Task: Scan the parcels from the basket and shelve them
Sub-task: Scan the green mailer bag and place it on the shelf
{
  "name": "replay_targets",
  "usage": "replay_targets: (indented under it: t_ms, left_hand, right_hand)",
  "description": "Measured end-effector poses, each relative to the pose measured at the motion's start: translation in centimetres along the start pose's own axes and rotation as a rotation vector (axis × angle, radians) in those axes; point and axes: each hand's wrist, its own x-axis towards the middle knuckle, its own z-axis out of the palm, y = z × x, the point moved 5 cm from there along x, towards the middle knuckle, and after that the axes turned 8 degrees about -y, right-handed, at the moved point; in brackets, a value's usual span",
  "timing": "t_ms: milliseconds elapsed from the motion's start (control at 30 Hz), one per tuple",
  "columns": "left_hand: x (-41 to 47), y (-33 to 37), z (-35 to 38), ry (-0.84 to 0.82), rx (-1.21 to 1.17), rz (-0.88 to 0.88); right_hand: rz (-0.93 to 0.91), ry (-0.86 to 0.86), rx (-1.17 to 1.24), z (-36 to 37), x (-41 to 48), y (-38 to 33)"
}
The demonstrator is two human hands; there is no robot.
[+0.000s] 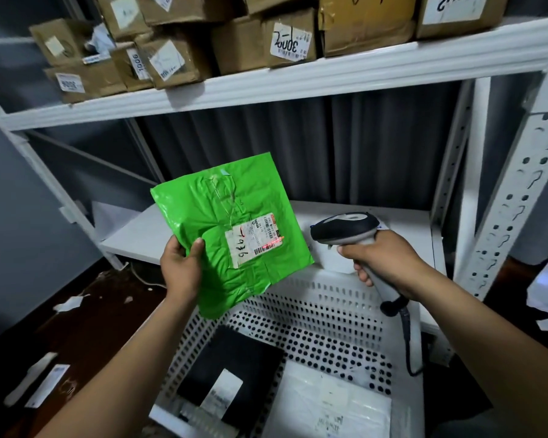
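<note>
My left hand (181,267) grips the left edge of a bright green plastic parcel (231,216), held up above the white perforated basket (317,314). Its white label faces me, and a red scan line falls across the barcode. My right hand (383,260) grips the handle of a grey and black barcode scanner (345,227), whose head points left at the label. A black parcel (231,377) and a white parcel (326,403) lie in the basket.
A white metal rack stands ahead. Its upper shelf (298,80) carries several brown cardboard boxes with labels. The lower shelf (393,222) is behind the parcel and scanner. A perforated upright (516,197) rises at right. Paper scraps lie on the dark floor at left.
</note>
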Motion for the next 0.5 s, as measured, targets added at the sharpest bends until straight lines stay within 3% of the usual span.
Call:
replay_targets:
  t_ms: [300,500]
  left_hand:
    - [0.0,-0.9,2.3,-0.009,-0.057,-0.081]
    - [0.6,-3.0,9.2,-0.088,-0.098,-0.202]
  right_hand:
    - [0.006,0.034,-0.028,-1.3,0.5,0.8]
    - [0.008,0.281,-0.329,-7.7,2.8,1.9]
